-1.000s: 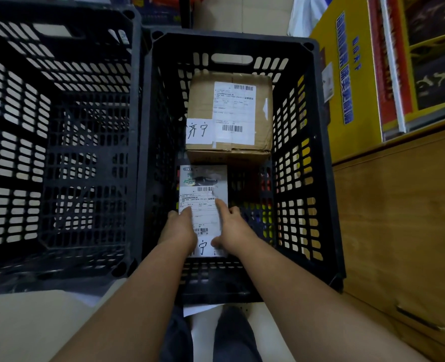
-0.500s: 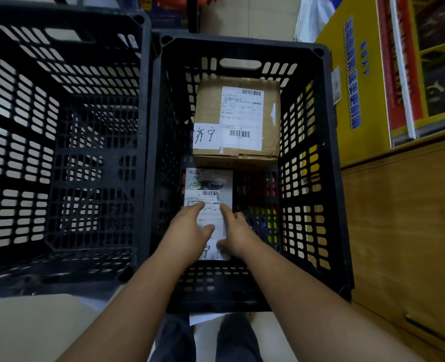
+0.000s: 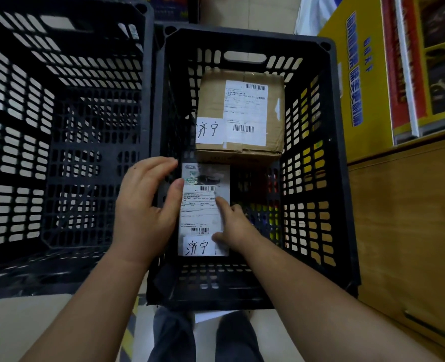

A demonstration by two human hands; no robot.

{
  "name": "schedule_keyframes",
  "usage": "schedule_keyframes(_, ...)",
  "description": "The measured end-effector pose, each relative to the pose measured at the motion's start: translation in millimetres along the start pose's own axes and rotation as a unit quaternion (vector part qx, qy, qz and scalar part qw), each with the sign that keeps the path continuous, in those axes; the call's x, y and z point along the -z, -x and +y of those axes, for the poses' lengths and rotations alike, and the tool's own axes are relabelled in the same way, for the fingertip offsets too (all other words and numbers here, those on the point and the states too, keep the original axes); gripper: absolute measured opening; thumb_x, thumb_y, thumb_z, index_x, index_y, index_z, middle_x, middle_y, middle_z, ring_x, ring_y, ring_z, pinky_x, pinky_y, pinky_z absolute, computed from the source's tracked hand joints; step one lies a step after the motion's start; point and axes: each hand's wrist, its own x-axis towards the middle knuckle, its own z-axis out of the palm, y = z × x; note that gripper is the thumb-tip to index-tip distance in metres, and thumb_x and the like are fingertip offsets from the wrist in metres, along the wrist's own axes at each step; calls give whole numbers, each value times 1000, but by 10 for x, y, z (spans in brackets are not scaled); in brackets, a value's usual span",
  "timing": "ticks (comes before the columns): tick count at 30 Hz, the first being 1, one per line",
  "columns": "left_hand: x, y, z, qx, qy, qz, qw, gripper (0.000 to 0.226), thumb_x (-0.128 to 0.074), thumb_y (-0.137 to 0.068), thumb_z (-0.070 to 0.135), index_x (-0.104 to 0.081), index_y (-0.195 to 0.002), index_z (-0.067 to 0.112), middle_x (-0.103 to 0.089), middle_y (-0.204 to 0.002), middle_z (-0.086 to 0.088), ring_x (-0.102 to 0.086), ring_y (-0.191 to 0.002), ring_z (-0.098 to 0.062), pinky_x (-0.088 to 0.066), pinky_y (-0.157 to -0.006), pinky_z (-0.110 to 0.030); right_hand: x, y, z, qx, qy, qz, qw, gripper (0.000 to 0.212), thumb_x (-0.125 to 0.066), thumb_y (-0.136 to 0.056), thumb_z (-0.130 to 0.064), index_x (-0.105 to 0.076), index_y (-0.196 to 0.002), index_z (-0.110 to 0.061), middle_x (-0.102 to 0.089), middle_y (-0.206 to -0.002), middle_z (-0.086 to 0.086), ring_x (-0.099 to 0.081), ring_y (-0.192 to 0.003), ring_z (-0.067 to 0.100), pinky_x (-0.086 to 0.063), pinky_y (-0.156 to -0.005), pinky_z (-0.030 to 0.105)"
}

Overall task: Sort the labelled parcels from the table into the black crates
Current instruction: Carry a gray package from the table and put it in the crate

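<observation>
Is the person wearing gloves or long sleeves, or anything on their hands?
No. The left hand and right hand are bare: no gloves, rings or watch show. Both forearms are uncovered as far as the picture's bottom edge, so no sleeves are in view. Below, dark trousers show.

cardboard box [image 3: 239,113]: 济宁 | flat parcel [image 3: 203,212]: 济宁, possibly "1.6"

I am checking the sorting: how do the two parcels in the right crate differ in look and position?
The brown carton is a thick cardboard box at the far end of the right crate, untouched. The flat parcel is thin, pale and printed, lies nearer, and the right hand touches it. Both carry barcode labels and the same handwritten tag.
</observation>
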Motion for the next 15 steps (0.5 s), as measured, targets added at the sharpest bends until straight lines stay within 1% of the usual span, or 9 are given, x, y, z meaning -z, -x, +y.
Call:
schedule_keyframes(4, -72, 4, -77, -3, -3, 6, 1000, 32, -55, -94, 23, -63, -116, 2, -55, -117, 1, -49, -112, -8, -36, -101, -19, -25, -21, -4, 2, 14, 12, 1000, 94, -71, -92, -26, -4, -156, -43, -16, -159, 13, -45, -130, 41, -46, -90, 39)
schedule_keyframes(7, -92, 6, -100, 1, -2, 12, 1000, 31, -55, -94, 23, -64, -116, 3, -54, -117, 3, -48, -112, -6, -33, -102, -16, -46, -43, -20, -4, 24, 22, 999, 96, -72, -91, -27, -4, -156, -45, -18, -159, 15, -47, -129, 41, -48, -94, 42)
schedule_keyframes(9, -105, 6, -105, 4, -4, 12, 1000, 30, -55, -93, 22, -64, -115, 3, -58, -116, -1, -48, -112, -6, -34, -102, -16, -60, -58, -26, -7, 27, 28, 999, 96, -72, -90, -27, -4, -155, -46, -22, -158, 15, -47, -130, 40, -48, -95, 43)
schedule_keyframes(12, -128, -8, -104, 8, -6, 12, 1000, 30, -55, -93, 22, -65, -114, 2, -62, -115, -8, -52, -111, -13, -37, -101, -20, -68, -73, -32, -12, 35, 30, 999, 97, -73, -89, -28, -4, -155, -48, -22, -158, 15, -44, -133, 40, -47, -99, 45)
schedule_keyframes(15, -131, -21, -112, 8, -12, 11, 1000, 29, -56, -93, 21, -65, -113, 1, -63, -115, -10, -55, -110, -19, -38, -101, -22, -63, -82, -51, -15, 41, 30, 999, 97, -73, -89, -29, -4, -155, -47, -23, -157, 15, -47, -130, 39, -48, -98, 44)
